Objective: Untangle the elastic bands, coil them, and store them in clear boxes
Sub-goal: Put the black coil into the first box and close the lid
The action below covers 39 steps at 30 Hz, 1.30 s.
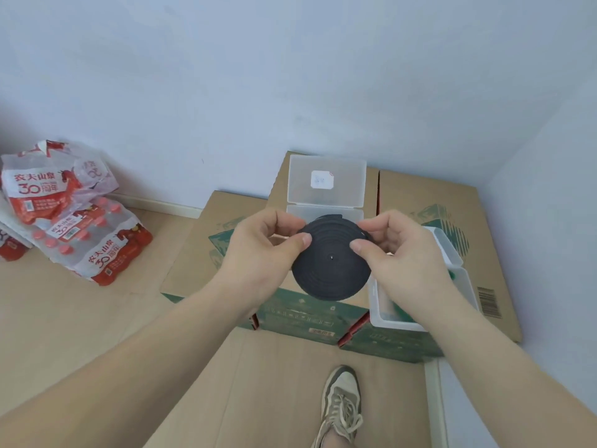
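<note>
A black elastic band wound into a flat round coil (pixel 331 265) hangs in the air between my hands. My left hand (pixel 261 250) pinches its upper left edge, thumb on the face. My right hand (pixel 397 250) pinches the upper right edge the same way. Just behind the coil stands a clear plastic box (pixel 326 184) with its lid raised, bearing a small white label. A second clear box (pixel 462 286) lies open under my right wrist, with something green inside, partly hidden by my arm.
Both boxes rest on several cardboard cartons (pixel 200 253) pushed against the white wall. Packs of red-capped bottles in plastic wrap (pixel 77 221) lie on the floor at left. A flat sheet of cardboard (pixel 258 399) lies on the floor below, where my shoe (pixel 342 399) stands.
</note>
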Each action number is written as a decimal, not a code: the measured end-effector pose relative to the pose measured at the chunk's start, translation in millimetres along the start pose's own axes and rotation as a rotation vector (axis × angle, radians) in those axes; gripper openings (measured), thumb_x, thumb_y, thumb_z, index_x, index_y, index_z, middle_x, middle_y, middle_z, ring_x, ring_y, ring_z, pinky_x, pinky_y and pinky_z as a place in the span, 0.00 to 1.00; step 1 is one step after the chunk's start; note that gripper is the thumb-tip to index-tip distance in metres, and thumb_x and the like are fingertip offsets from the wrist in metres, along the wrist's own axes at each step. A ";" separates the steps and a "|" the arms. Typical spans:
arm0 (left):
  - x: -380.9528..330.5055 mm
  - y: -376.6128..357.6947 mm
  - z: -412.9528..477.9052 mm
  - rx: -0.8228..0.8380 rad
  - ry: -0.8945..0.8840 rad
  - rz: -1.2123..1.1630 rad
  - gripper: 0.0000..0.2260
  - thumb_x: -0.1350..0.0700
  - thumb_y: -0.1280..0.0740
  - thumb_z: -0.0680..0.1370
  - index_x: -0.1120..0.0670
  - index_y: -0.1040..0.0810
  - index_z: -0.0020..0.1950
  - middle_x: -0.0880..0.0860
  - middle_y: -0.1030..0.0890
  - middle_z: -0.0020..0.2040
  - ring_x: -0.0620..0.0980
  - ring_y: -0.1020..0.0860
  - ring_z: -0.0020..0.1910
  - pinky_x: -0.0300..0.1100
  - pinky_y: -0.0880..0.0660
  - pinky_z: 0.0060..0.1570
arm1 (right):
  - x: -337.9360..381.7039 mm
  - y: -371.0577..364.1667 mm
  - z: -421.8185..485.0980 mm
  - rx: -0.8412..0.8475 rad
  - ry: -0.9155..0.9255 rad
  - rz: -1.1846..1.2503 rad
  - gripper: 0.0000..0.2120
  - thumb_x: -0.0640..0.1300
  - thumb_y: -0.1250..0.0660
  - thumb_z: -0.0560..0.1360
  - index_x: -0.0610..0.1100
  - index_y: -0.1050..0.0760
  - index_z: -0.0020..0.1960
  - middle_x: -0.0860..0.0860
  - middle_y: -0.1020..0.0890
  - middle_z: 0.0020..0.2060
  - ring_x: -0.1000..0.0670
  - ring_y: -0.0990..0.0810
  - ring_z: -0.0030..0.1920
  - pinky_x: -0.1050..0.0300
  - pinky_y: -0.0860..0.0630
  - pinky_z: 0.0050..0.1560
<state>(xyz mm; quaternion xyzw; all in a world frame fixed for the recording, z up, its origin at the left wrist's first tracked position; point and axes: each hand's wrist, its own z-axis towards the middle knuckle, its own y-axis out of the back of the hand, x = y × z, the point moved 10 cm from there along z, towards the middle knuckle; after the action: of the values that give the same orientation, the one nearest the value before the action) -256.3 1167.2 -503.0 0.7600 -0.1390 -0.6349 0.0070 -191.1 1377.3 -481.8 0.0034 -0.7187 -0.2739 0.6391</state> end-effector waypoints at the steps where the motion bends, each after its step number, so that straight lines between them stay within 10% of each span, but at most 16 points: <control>1: 0.7 -1.1 13.2 0.004 -0.004 0.010 0.05 0.59 0.25 0.77 0.49 0.16 0.48 0.47 0.14 0.45 0.50 0.15 0.45 0.52 0.16 0.52 | -2.1 -1.9 11.3 -0.013 -0.013 0.008 0.11 0.36 0.25 0.77 0.52 0.20 0.48 0.54 0.14 0.43 0.60 0.17 0.43 0.65 0.20 0.47; 7: 13.7 -2.4 67.2 0.102 -0.021 0.254 0.11 0.58 0.30 0.81 0.46 0.19 0.61 0.40 0.18 0.57 0.42 0.18 0.54 0.39 0.24 0.57 | -20.3 -20.2 64.3 -0.098 -0.061 0.015 0.08 0.38 0.28 0.79 0.51 0.20 0.51 0.52 0.15 0.45 0.54 0.16 0.47 0.62 0.22 0.48; 11: 37.5 -1.7 67.2 0.146 -0.032 0.357 0.12 0.58 0.30 0.81 0.43 0.20 0.61 0.42 0.19 0.56 0.37 0.19 0.51 0.25 0.25 0.37 | -39.9 -35.8 81.5 -0.127 -0.108 0.009 0.07 0.39 0.29 0.80 0.49 0.20 0.55 0.54 0.16 0.46 0.53 0.16 0.48 0.59 0.22 0.51; 18: 22.2 -16.8 76.4 0.259 -0.322 0.781 0.24 0.50 0.26 0.77 0.47 0.26 0.72 0.43 0.26 0.71 0.45 0.28 0.70 0.43 0.32 0.72 | -58.2 -53.4 103.4 -0.059 -0.125 -0.094 0.08 0.38 0.30 0.80 0.51 0.22 0.52 0.52 0.16 0.47 0.51 0.17 0.50 0.59 0.23 0.50; 24: 31.9 -52.5 87.4 0.423 -0.367 0.972 0.39 0.45 0.23 0.73 0.49 0.37 0.80 0.46 0.40 0.82 0.50 0.35 0.77 0.47 0.34 0.74 | -67.8 -55.6 116.2 0.006 -0.178 -0.188 0.02 0.42 0.31 0.80 0.48 0.22 0.51 0.49 0.17 0.43 0.47 0.17 0.45 0.52 0.21 0.47; 39: 28.1 -61.4 112.6 0.450 -0.349 1.034 0.47 0.38 0.22 0.69 0.45 0.42 0.82 0.43 0.37 0.76 0.50 0.30 0.71 0.52 0.25 0.65 | -63.5 -64.8 129.6 0.018 -0.076 -0.203 0.06 0.47 0.31 0.81 0.52 0.16 0.49 0.57 0.18 0.36 0.51 0.18 0.42 0.53 0.22 0.48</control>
<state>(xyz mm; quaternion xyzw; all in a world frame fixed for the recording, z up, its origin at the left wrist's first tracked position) -348.5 1238.7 -563.3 0.4605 -0.6218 -0.6197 0.1310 -321.2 1395.2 -570.2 0.0714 -0.7410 -0.3305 0.5801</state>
